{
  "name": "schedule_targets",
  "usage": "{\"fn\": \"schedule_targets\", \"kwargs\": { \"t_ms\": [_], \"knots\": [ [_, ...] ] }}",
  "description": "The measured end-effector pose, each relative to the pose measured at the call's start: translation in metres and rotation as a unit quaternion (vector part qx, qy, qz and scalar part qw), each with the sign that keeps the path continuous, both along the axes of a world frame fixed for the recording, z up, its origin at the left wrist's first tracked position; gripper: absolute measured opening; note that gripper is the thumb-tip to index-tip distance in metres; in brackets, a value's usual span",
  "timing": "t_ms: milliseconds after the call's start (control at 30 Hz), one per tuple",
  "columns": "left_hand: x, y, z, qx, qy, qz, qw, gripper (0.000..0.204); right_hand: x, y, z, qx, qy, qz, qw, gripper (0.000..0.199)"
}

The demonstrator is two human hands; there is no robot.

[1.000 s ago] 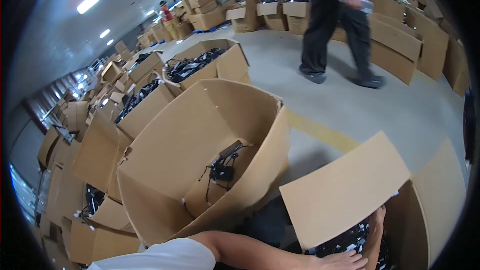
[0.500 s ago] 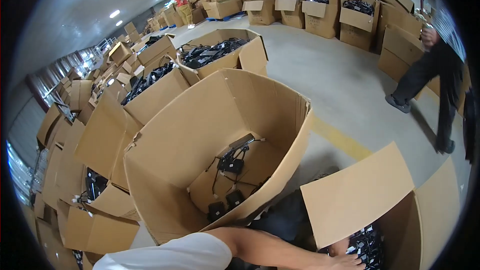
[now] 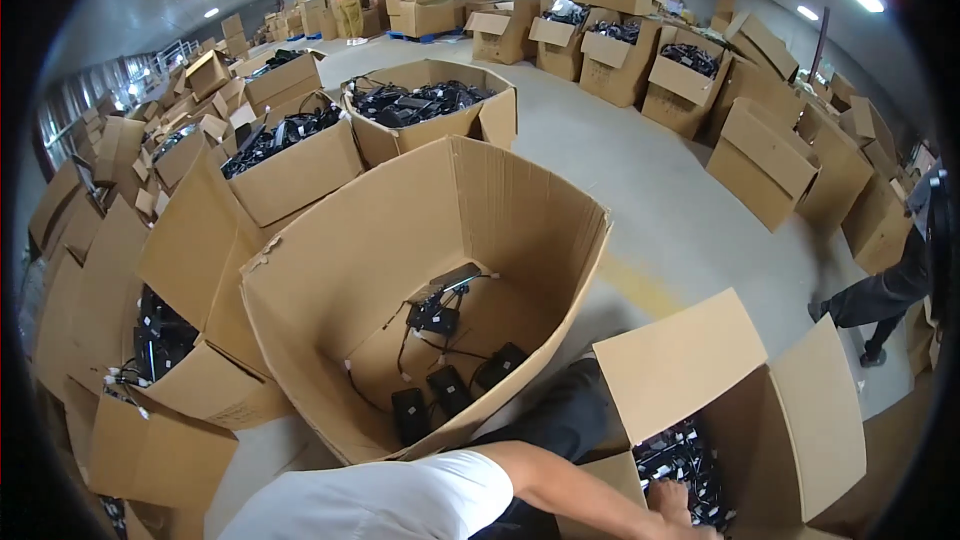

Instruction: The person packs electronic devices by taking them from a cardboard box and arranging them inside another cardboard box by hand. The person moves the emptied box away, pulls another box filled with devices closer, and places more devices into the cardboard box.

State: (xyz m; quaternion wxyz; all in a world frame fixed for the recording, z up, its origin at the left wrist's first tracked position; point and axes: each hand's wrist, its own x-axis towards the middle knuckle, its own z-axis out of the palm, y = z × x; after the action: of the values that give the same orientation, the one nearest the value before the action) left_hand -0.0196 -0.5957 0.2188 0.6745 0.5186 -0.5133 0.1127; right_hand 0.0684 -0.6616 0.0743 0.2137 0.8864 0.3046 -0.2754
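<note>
At the far left, tall cardboard boxes [image 3: 95, 300] lean together; beside them an open carton [image 3: 235, 385] holds black cabled parts [image 3: 165, 340], white connectors hanging over its rim; farther back, two more open boxes [image 3: 300, 175] are heaped with black parts and cables; beyond, a person in a red top [image 3: 347, 0] stands near stacked cartons [image 3: 425, 15]; in the middle is a large open box [image 3: 360, 240], with a black cabled unit [image 3: 435, 315] and three black blocks [image 3: 450, 390] on its floor; below it a white sleeve [image 3: 370, 500] leads into the left forearm [image 3: 565, 485], stretched rightward to a flapped box [image 3: 680, 365]; small black pieces [image 3: 690, 450] lie heaped in that box; the left hand [image 3: 690, 532] is largely cut off by the lower edge, its grip impossible to tell; the right hand [image 3: 668, 497] is just beside it among the pieces, fingers hidden, so I cannot tell whether it holds one; behind stands a row of cartons [image 3: 765, 165]; at the right edge is a person in dark trousers [image 3: 885, 285]
</note>
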Motion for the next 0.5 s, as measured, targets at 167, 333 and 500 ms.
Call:
{"fn": "schedule_targets", "kwargs": {
  "t_ms": [167, 333, 500],
  "knots": [
    [-0.068, -0.021, 0.089, 0.273, 0.041, -0.332, 0.902, 0.030, -0.006, 0.013, 0.002, -0.002, -0.021, 0.020, 1.000, 0.029],
    [-0.079, -0.004, 0.116, 0.315, 0.026, -0.290, 0.903, 0.030, -0.003, 0.039, 0.019, 0.031, -0.118, 0.064, 0.990, 0.032],
    [-0.093, -0.006, 0.130, 0.350, 0.015, -0.273, 0.896, 0.030, -0.002, 0.037, 0.022, 0.043, -0.118, 0.050, 0.991, 0.033]
  ]
}}
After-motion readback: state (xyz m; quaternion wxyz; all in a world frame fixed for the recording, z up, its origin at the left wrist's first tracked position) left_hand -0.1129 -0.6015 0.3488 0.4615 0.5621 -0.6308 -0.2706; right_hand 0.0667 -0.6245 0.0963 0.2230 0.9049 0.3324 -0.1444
